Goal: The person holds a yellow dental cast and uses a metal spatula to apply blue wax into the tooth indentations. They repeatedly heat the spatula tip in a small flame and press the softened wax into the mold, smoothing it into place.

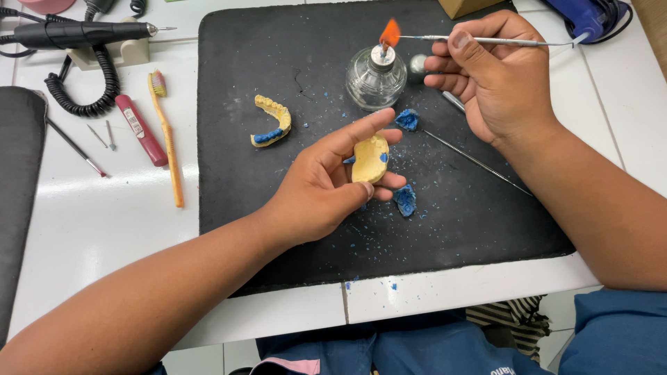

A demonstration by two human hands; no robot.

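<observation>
While flame is burning: the spirit lamp [376,78] is standing on the black mat [243,208].
Right hand [493,76]: pinching a metal instrument [486,41], its tip lying in the flame [390,33].
Left hand [326,184]: gripping a yellow dental cast [370,159] above the mat.
Second cast [273,121]: lying left of the lamp.

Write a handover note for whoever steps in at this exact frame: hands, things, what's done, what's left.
Left hand: holds a yellow plaster dental cast in its fingers.
Right hand: holds a thin metal instrument, tip in the flame of the glass spirit lamp.
On the black mat: a second yellow cast with blue wax, blue wax lumps.
Done: lamp lit.
Left: heated tip not yet brought to wax or cast.
</observation>
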